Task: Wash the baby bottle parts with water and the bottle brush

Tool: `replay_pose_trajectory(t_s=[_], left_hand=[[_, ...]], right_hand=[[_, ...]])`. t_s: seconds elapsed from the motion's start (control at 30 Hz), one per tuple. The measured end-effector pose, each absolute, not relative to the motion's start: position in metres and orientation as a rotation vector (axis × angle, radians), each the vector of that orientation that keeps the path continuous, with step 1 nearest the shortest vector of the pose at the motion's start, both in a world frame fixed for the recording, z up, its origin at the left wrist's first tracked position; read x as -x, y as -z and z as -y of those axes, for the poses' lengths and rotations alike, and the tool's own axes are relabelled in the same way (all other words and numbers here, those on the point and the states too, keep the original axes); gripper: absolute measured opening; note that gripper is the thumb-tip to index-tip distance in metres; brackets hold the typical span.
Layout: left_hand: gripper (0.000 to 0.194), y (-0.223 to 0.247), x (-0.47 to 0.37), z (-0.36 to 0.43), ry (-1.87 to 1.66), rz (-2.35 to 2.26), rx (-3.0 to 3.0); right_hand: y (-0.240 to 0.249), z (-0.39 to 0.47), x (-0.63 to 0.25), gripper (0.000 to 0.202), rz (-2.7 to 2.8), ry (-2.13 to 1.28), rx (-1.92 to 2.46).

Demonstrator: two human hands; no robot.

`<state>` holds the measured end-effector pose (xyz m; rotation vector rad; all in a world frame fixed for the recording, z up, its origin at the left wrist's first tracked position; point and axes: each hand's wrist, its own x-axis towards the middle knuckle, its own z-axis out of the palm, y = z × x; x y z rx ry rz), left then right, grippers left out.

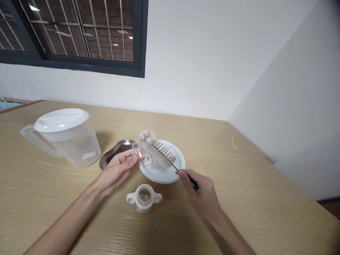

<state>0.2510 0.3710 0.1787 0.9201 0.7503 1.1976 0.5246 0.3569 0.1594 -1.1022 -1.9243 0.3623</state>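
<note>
In my left hand (120, 169) is a small clear plastic cap (138, 150), pinched between thumb and fingers. My right hand (199, 189) grips the dark handle of a bottle brush (162, 151) with white bristles. The tuft at the brush's tip is beside the cap, over the left part of a white plate (164, 177). A small white ring (147, 160) and some clear pieces, hard to make out, lie on the plate under the brush. Nearer to me a clear bottle with a white two-handled collar (144, 199) stands open at the top.
A lidded translucent pitcher (77, 145) stands at the left. A kidney-shaped metal tray (106, 156) lies behind my left hand. A thin pale strip (234, 143) lies at the right, on the wooden table (255, 198). Walls and a barred window are behind.
</note>
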Motion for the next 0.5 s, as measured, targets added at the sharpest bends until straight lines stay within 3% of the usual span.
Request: replay_pose_trajectory(t_s=[0.27, 0.5], left_hand=[[0.044, -0.1861, -0.2541, -0.3698, -1.282, -0.757, -0.866], [0.054, -0.1810, -0.2502, -0.3730, -1.406, -0.938, -0.947]], right_hand=[[-0.1602, -0.3582, -0.5261, 0.024, 1.895, -0.185, 1.124], [-0.1614, -0.3544, -0.5256, 0.027, 1.865, -0.236, 1.105]])
